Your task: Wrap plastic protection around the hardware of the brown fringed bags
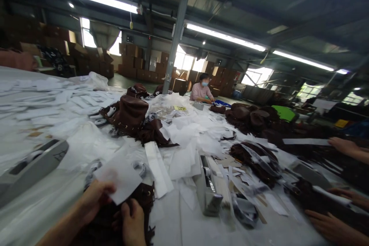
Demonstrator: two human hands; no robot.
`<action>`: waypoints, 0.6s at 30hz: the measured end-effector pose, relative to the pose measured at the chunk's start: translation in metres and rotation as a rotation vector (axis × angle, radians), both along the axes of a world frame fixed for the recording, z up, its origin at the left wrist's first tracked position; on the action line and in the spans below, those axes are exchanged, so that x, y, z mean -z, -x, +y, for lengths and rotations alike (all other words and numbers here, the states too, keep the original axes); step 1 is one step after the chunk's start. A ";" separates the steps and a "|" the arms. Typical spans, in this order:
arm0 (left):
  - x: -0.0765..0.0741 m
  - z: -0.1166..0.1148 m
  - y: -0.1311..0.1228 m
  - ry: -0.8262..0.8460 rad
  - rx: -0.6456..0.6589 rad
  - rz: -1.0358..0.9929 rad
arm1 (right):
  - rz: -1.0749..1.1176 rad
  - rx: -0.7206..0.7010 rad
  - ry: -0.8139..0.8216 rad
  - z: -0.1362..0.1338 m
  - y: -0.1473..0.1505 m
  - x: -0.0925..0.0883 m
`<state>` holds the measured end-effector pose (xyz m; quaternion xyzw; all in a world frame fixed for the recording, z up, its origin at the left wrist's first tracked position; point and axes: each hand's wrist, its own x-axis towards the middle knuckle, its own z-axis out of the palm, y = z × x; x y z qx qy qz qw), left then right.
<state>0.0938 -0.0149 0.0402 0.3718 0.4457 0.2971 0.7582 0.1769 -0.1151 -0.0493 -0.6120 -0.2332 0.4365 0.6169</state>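
My left hand (99, 196) is closed on a thin white paper sheet (121, 173), pinching it at its lower left edge. My right hand (132, 219) has its fingers curled on a dark brown bag (148, 200) with fringe and small metal eyelets, just below the sheet. Part of the bag is hidden beneath my hands. Behind the sheet lies a grey, shiny strap or ring-like piece (140, 168). A folded white strip (158, 169) rests on the table to the right of the sheet.
Tape dispensers (209, 188) stand right of my hands and at far left (34, 165). Brown bags (131, 111) and loose white paper (190, 130) cover the white table (164, 223). At right, co-workers' hands (331, 219) work on dark material. A masked person (198, 92) sits across.
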 end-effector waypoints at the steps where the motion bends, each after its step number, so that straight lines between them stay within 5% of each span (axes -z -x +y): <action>1: 0.010 -0.008 0.020 0.041 -0.008 -0.002 | 0.026 -0.017 -0.006 -0.002 0.001 -0.008; 4: 0.024 -0.034 0.064 0.119 -0.040 0.002 | 0.105 -0.034 0.003 -0.008 0.002 -0.037; 8: 0.022 -0.052 0.091 0.120 -0.053 -0.009 | 0.129 0.005 0.107 -0.004 -0.001 -0.072; 14: 0.028 -0.068 0.087 0.043 0.000 0.150 | 0.105 -0.041 0.152 0.006 0.002 -0.101; 18: 0.028 -0.084 0.072 0.115 -0.015 0.004 | 0.002 -0.027 0.151 0.005 0.017 -0.104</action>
